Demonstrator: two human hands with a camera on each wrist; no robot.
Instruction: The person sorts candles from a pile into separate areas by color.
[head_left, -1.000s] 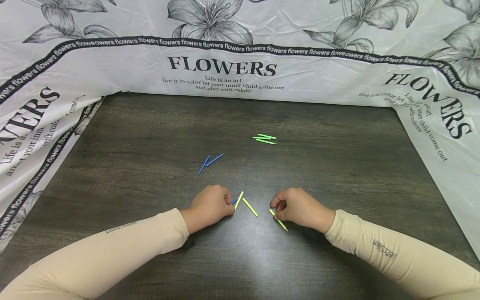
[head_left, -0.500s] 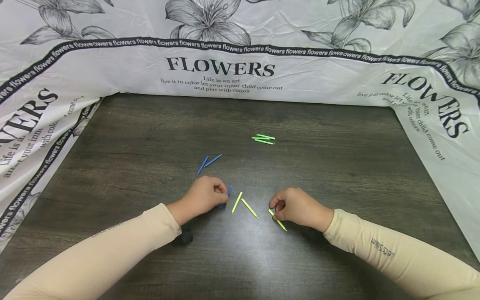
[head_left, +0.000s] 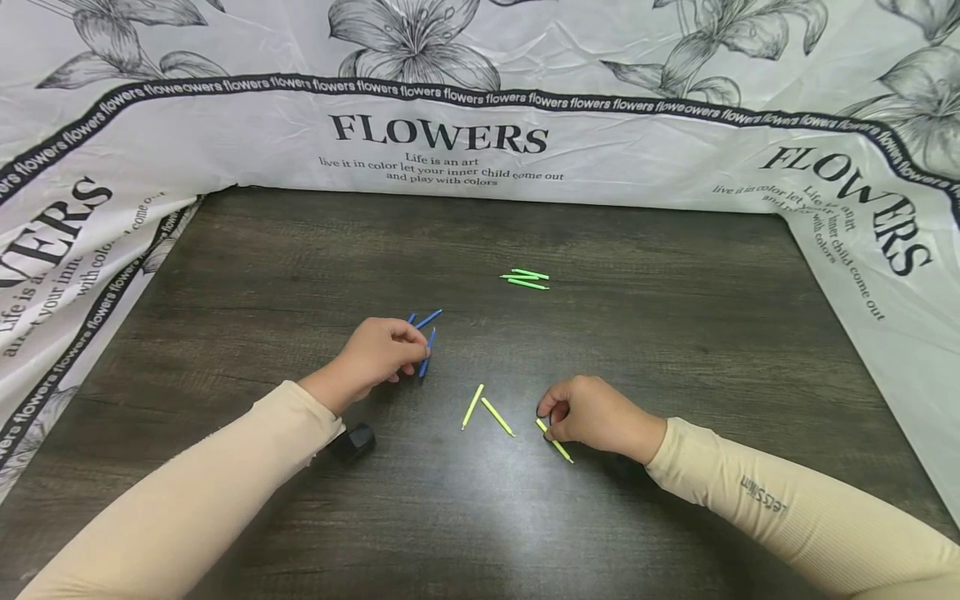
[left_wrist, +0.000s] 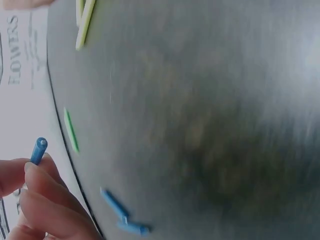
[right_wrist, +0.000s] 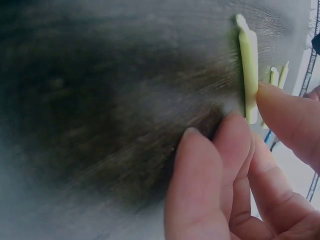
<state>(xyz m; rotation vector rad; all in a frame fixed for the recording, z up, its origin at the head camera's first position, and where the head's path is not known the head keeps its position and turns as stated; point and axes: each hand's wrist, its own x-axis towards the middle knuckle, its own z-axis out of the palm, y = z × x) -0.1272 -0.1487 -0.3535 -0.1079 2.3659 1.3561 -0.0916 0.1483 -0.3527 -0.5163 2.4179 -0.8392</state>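
My left hand point(head_left: 378, 357) pinches a blue stick point(head_left: 428, 353) between thumb and fingers, just in front of two other blue sticks point(head_left: 428, 318). In the left wrist view the pinched blue stick point(left_wrist: 39, 151) points up from the fingertips, apart from the pair on the table point(left_wrist: 115, 202). My right hand point(head_left: 600, 417) is at a yellow stick point(head_left: 559, 447), its fingers curled; in the right wrist view the thumb touches the side of that yellow stick point(right_wrist: 249, 75). Two more yellow sticks point(head_left: 472, 407) lie between the hands, close together at their far ends.
Several green sticks point(head_left: 528, 279) lie together farther back on the dark wooden table point(head_left: 660, 292). White cloth point(head_left: 262, 142) with printed flowers and lettering borders the table's back and sides. Dark wrist gear point(head_left: 356, 442) shows under the left forearm.
My left hand has moved away from the yellow sticks, back and to the left, carrying the blue stick towards the other blue ones. The right hand has stayed at its yellow stick.
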